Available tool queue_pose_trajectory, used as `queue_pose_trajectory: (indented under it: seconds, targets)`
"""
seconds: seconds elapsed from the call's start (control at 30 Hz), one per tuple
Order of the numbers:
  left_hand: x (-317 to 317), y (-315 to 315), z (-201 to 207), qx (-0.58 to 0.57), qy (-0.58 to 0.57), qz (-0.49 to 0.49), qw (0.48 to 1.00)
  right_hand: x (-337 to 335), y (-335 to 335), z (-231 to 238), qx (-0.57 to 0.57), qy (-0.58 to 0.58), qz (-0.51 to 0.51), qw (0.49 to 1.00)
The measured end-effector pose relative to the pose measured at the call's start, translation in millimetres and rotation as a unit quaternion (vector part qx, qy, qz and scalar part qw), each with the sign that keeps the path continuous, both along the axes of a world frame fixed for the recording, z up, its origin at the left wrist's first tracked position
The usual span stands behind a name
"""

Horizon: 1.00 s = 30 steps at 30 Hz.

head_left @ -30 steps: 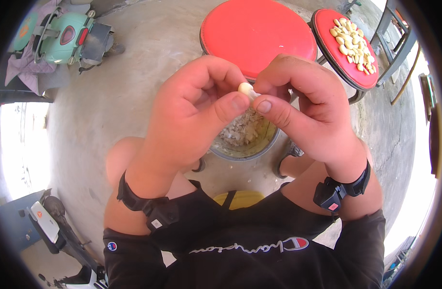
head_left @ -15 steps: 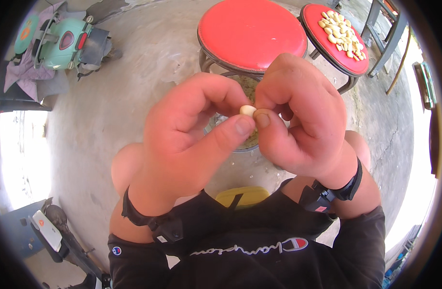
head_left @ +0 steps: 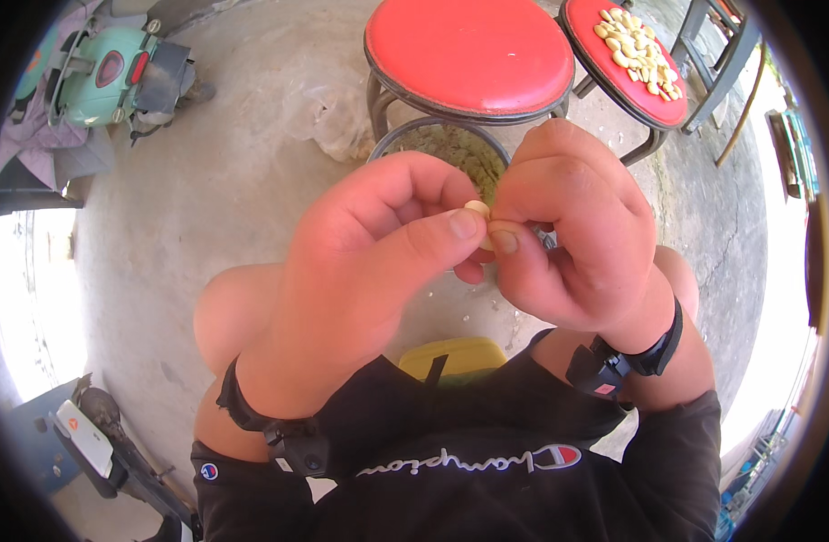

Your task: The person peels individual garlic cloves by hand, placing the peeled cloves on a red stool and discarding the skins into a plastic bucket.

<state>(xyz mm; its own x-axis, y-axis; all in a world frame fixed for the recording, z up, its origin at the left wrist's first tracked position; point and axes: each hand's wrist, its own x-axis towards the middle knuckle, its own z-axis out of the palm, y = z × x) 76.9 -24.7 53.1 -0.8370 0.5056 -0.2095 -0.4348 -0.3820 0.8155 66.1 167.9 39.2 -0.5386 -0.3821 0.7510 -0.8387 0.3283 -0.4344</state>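
Observation:
A small, pale, clove-like piece [head_left: 477,208] is pinched between my left hand [head_left: 378,239]'s thumb and forefinger. My right hand [head_left: 581,230] meets it from the other side, its thumb and forefinger pinched together on the lower part of that piece. The fingertips partly cover it, so its exact kind and full shape cannot be made out. Below and just beyond my hands is a round metal basin [head_left: 387,142] with yellowish-green bits [head_left: 459,154] inside, partly hidden by my fingers. Similar pale pieces [head_left: 638,54] lie heaped on a red stool [head_left: 624,90] at the far right.
A larger red round stool [head_left: 468,54] stands ahead, over the basin's far edge. A yellow object [head_left: 452,356] is between my legs. A mint-green scooter [head_left: 112,77] stands far left, another dark vehicle [head_left: 103,452] near left. A grey metal frame [head_left: 717,68] stands far right.
Both hands have shifted slightly to the right, and the pale piece is now turned and more covered by fingers. More of the basin shows, as the view has tilted slightly.

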Motion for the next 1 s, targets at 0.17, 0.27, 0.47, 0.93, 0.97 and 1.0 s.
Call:
queue_pose_trajectory:
  seconds: [0.17,0.27,0.47,0.93,0.97,1.0]
  targets:
    - [-0.5,-4.9,5.4,-0.01,0.019,0.008,1.0,-0.7,7.2,17.8,-0.029,-0.092,0.051,0.994]
    - [1.5,-4.1,11.1,-0.043,0.071,0.035,0.996,7.9,17.1,21.4,-0.09,-0.237,0.03,0.967]
    - [7.3,-3.9,10.9,-0.07,0.169,0.067,0.981,0.0,17.1,31.2,-0.086,-0.334,0.084,0.935]
    - [-7.6,-11.4,2.8,-0.152,0.305,0.096,0.935,-35.5,4.0,32.9,-0.029,-0.271,0.122,0.954]
    - [-11.2,-11.2,-2.3,-0.168,0.332,0.098,0.923,-36.9,3.1,30.8,-0.018,-0.256,0.112,0.96]
    - [-15.4,-10.3,-6.9,-0.183,0.359,0.099,0.91,-38.4,2.3,28.1,-0.017,-0.247,0.096,0.964]
